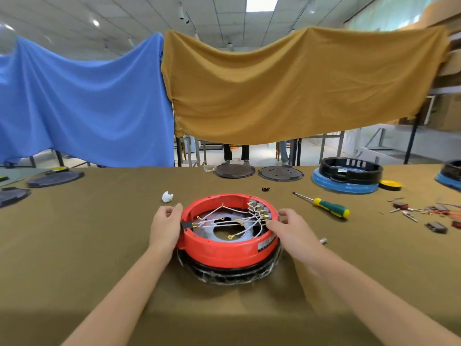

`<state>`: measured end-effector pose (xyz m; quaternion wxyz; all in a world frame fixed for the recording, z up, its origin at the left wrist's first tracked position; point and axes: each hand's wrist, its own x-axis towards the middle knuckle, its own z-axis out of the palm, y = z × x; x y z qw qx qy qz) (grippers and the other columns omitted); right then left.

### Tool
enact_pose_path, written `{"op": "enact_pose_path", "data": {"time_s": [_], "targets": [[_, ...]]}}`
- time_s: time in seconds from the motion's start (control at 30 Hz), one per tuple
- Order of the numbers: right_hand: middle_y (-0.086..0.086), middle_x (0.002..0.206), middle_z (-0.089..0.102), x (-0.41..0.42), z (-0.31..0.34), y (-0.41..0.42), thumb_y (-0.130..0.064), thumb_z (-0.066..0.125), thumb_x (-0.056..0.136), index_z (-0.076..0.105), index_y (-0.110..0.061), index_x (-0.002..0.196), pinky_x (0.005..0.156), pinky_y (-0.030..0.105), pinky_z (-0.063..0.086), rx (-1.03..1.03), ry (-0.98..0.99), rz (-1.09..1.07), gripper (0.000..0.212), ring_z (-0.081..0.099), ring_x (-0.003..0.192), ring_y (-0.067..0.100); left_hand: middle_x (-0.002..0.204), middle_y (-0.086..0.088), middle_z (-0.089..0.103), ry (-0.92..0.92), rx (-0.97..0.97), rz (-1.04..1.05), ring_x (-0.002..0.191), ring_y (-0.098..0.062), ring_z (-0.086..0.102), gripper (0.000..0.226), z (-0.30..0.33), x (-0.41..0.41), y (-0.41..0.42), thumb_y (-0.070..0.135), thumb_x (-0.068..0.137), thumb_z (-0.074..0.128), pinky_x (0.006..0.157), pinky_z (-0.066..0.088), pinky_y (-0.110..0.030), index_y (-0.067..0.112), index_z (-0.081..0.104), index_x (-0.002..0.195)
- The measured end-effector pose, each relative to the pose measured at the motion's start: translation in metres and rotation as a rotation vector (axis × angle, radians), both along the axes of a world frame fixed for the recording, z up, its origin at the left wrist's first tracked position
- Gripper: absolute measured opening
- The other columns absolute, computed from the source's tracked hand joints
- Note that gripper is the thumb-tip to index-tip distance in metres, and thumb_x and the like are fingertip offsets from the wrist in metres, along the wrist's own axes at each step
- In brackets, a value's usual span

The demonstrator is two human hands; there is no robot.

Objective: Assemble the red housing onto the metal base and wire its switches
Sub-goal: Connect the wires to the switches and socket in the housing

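Observation:
The round red housing [224,250] stands in the middle of the table on a dark base [234,273] wrapped in clear film. Inside it, several white wires [232,219] with gold ring terminals run to a row of switches [260,211] at its right wall. My left hand [166,227] rests against the housing's left rim with its fingers curled. My right hand [290,227] lies on the right rim, fingertips at the wires near the switches. Whether it pinches a wire is unclear.
A green-and-yellow screwdriver [326,207] lies right of the housing. Loose switches and terminals [429,216] sit at the far right. A black housing on a blue base [346,176], two dark discs [257,172], a yellow tape roll [390,184] and a white wad [167,197] lie further back.

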<state>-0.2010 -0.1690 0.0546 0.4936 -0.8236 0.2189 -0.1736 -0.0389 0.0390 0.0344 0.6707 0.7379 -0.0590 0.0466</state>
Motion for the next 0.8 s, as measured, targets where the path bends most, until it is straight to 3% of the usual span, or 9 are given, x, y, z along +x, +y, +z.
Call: {"op": "enact_pose_path", "data": {"time_s": [0.1,0.17,0.23,0.3,0.37,0.47,0.53,0.67,0.8], "targets": [[0.005,0.139,0.049,-0.001,-0.006,-0.006,-0.048,0.051,0.095,0.043,-0.026,0.142,0.107,0.049,0.042,0.011,-0.008,0.013,0.053,0.048,0.129,0.025,0.104,-0.009,0.066,0.060,-0.009,-0.077,0.095,-0.026,0.061,0.021,-0.001,-0.021,0.016,0.032,0.103,0.046,0.092,0.049,-0.047,0.015,0.057,0.098],[0.004,0.148,0.040,-0.003,-0.009,-0.010,-0.058,0.046,0.094,0.037,-0.031,0.147,0.112,0.049,0.037,-0.003,-0.019,0.019,0.060,0.040,0.137,0.024,0.110,-0.004,0.066,0.058,0.010,-0.161,0.100,-0.017,0.062,0.015,-0.008,-0.039,0.028,0.032,0.102,0.046,0.095,0.048,-0.041,0.022,0.057,0.104],[0.001,0.149,0.038,-0.002,-0.013,-0.009,-0.056,0.043,0.098,0.039,-0.043,0.141,0.110,0.038,0.037,-0.007,-0.066,0.065,0.046,0.041,0.134,0.016,0.118,0.002,0.063,0.039,0.070,-0.243,0.111,-0.012,0.060,0.014,-0.016,-0.049,0.031,0.035,0.101,0.050,0.104,0.045,-0.038,0.029,0.058,0.111],[-0.006,0.140,0.050,0.000,-0.016,0.001,-0.045,0.044,0.101,0.044,-0.049,0.126,0.095,0.023,0.043,0.061,-0.152,0.139,0.025,0.052,0.119,0.004,0.124,0.011,0.057,-0.016,0.094,-0.295,0.116,-0.002,0.056,0.013,-0.020,-0.052,0.027,0.035,0.101,0.053,0.106,0.042,-0.031,0.039,0.058,0.113],[-0.009,0.131,0.058,0.001,-0.023,0.010,-0.043,0.047,0.101,0.047,-0.045,0.124,0.096,0.025,0.046,0.066,-0.231,0.147,0.023,0.054,0.117,0.003,0.124,0.021,0.059,-0.056,0.090,-0.381,0.112,0.009,0.057,0.021,-0.013,-0.045,0.023,0.030,0.104,0.049,0.099,0.042,-0.020,0.046,0.061,0.111],[-0.014,0.123,0.063,0.000,-0.027,0.014,-0.041,0.056,0.096,0.055,-0.040,0.123,0.103,0.035,0.047,0.042,-0.299,0.150,0.027,0.055,0.122,0.008,0.136,0.008,0.062,-0.061,0.046,-0.503,0.126,-0.007,0.057,0.033,-0.009,-0.020,0.024,0.024,0.108,0.042,0.114,0.038,-0.036,0.035,0.063,0.130],[-0.014,0.123,0.064,-0.001,-0.028,0.012,-0.041,0.061,0.094,0.055,-0.039,0.126,0.104,0.036,0.047,0.025,-0.307,0.163,0.032,0.054,0.123,0.008,0.143,-0.001,0.054,-0.037,0.035,-0.462,0.132,-0.015,0.052,0.032,-0.011,-0.006,0.022,0.033,0.107,0.044,0.118,0.034,-0.043,0.033,0.061,0.133],[-0.008,0.138,0.048,0.004,-0.037,0.006,-0.054,0.058,0.092,0.031,-0.039,0.148,0.109,0.029,0.034,-0.071,-0.249,0.144,0.063,0.038,0.131,0.004,0.131,0.006,0.047,-0.108,0.089,-0.285,0.129,-0.006,0.047,0.032,-0.029,-0.008,0.013,0.049,0.101,0.046,0.116,0.033,-0.036,0.036,0.057,0.128],[-0.008,0.148,0.039,0.011,-0.042,-0.003,-0.051,0.048,0.097,0.017,-0.036,0.155,0.114,0.032,0.030,-0.115,-0.225,0.135,0.067,0.031,0.138,0.006,0.130,0.010,0.048,-0.142,0.022,-0.351,0.121,0.005,0.053,0.029,-0.034,-0.009,0.013,0.047,0.093,0.059,0.107,0.038,-0.026,0.041,0.060,0.121]]}}
